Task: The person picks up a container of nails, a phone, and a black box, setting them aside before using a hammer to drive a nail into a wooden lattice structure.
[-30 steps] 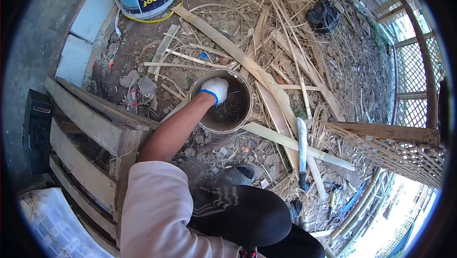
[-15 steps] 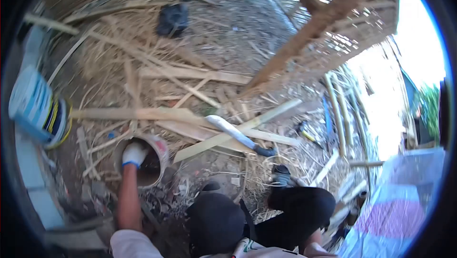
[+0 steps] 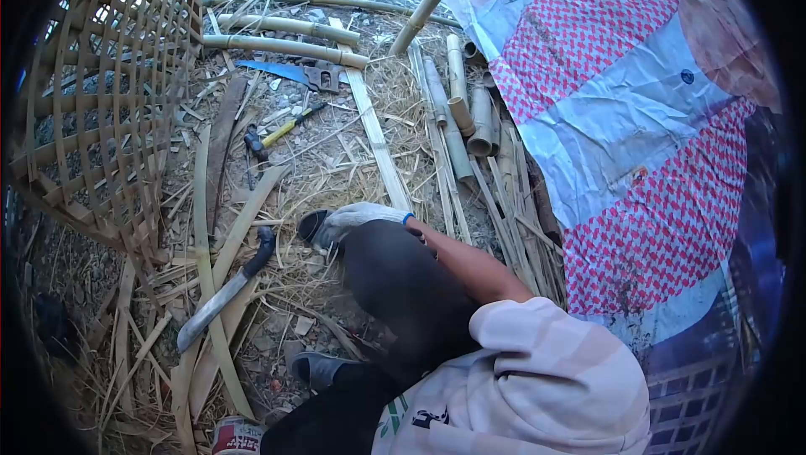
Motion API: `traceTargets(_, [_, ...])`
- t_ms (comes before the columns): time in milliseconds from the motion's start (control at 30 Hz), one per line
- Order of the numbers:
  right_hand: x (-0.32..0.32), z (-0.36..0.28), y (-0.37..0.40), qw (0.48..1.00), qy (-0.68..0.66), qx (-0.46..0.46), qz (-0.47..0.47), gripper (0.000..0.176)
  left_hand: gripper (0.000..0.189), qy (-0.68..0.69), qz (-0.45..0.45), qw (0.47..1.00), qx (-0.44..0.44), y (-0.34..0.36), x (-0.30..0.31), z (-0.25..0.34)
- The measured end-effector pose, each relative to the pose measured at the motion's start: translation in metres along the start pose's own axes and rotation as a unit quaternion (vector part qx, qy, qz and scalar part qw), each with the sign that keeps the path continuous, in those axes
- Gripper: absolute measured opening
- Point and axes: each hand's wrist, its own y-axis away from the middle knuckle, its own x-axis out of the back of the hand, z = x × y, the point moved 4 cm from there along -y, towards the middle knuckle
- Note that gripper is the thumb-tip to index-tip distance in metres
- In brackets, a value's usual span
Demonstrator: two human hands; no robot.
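Observation:
My right hand (image 3: 359, 216), in a white glove with a blue cuff, rests just beyond my bent knee (image 3: 399, 274). Its fingers look loosely stretched beside the dark shoe (image 3: 314, 227); nothing shows in them, though the knee partly hides the hand. My left hand is out of view. To the left a machete (image 3: 210, 314) with a black, curved handle lies across split bamboo strips (image 3: 220, 346). Part of a bucket (image 3: 238, 438) with red and white markings shows at the bottom edge.
A blue-bladed handsaw (image 3: 290, 71) and a yellow-handled hammer (image 3: 285, 129) lie on the littered ground. Bamboo poles (image 3: 294, 49) lie beyond them. Woven bamboo lattice (image 3: 101, 111) rises at left. On the right spreads a red-and-white patterned sheet (image 3: 646, 211), beside cut bamboo tubes (image 3: 457, 115).
The view has swung to the right. My left hand, earlier inside the bucket, has left view, and the bucket is now at the bottom edge. My right hand now shows by the shoe.

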Motion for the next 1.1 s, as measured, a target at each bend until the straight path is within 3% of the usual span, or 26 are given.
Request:
traceTargets(133, [0.002, 0.002, 0.001, 1.000, -0.004, -0.011, -0.003, 0.025, 0.043, -0.118, -0.007, 0.992, -0.034, -0.010, -0.002, 0.007])
traceTargets(267, [0.003, -0.003, 0.001, 1.000, 0.005, -0.009, -0.012, 0.024, 0.045, 0.053, -0.014, 0.998, 0.013, -0.006, 0.006, -0.001])
traceTargets(367, [0.005, 0.003, 0.009, 1.000, 0.018, -0.017, -0.012, 0.023, 0.046, 0.215, -0.001, 0.975, 0.058, -0.005, 0.017, -0.005])
traceTargets(467, [0.007, 0.005, 0.015, 0.997, 0.059, -0.042, -0.018, 0.022, 0.048, 0.383, 0.043, 0.917, 0.107, -0.006, 0.013, 0.016])
traceTargets(500, [0.002, 0.000, 0.012, 0.995, 0.079, -0.053, -0.019, 0.021, 0.049, 0.410, 0.074, 0.900, 0.127, 0.012, 0.042, 0.012])
traceTargets(533, [-0.001, -0.006, 0.008, 0.993, 0.098, -0.061, -0.022, 0.021, 0.037, 0.450, 0.051, 0.876, 0.168, 0.033, 0.077, 0.001])
traceTargets(567, [0.010, 0.023, -0.017, 0.994, 0.030, 0.026, -0.102, 0.025, 0.038, 0.500, 0.073, 0.837, 0.209, 0.051, 0.106, -0.015])
traceTargets(600, [-0.007, 0.004, -0.001, 0.992, 0.101, -0.065, -0.027, 0.028, 0.044, 0.700, 0.077, 0.613, 0.359, 0.083, 0.153, -0.044])
traceTargets(633, [-0.012, -0.017, 0.024, 0.971, 0.177, -0.148, 0.060, 0.031, 0.048, 0.695, 0.094, 0.603, 0.381, 0.093, 0.170, -0.052])
traceTargets(700, [0.005, 0.053, -0.001, 0.968, -0.067, -0.156, -0.184, 0.039, 0.047, 0.711, 0.064, 0.586, 0.384, 0.095, 0.180, -0.055])
traceTargets(800, [-0.014, 0.081, -0.001, 0.925, -0.107, -0.212, -0.297, 0.047, 0.045, 0.729, 0.109, 0.507, 0.446, 0.102, 0.195, -0.059])
traceTargets(867, [-0.009, 0.124, -0.024, 0.858, -0.282, -0.269, -0.334, 0.050, 0.042, 0.726, 0.128, 0.478, 0.478, 0.105, 0.195, -0.056])
traceTargets(900, [-0.016, 0.126, -0.024, 0.847, -0.272, -0.281, -0.361, 0.050, 0.046, 0.708, 0.114, 0.485, 0.500, 0.101, 0.195, -0.052])
traceTargets(933, [-0.016, 0.120, -0.024, 0.871, -0.238, -0.247, -0.352, 0.053, 0.050, 0.703, 0.090, 0.500, 0.498, 0.093, 0.188, -0.046])
traceTargets(1000, [-0.016, 0.113, -0.033, 0.911, -0.170, -0.187, -0.326, 0.055, 0.056, 0.716, 0.096, 0.495, 0.483, 0.087, 0.187, -0.045])
traceTargets(1100, [-0.022, 0.120, -0.044, 0.922, -0.106, -0.179, -0.326, 0.054, 0.053, 0.747, 0.045, 0.474, 0.465, 0.090, 0.186, -0.055])
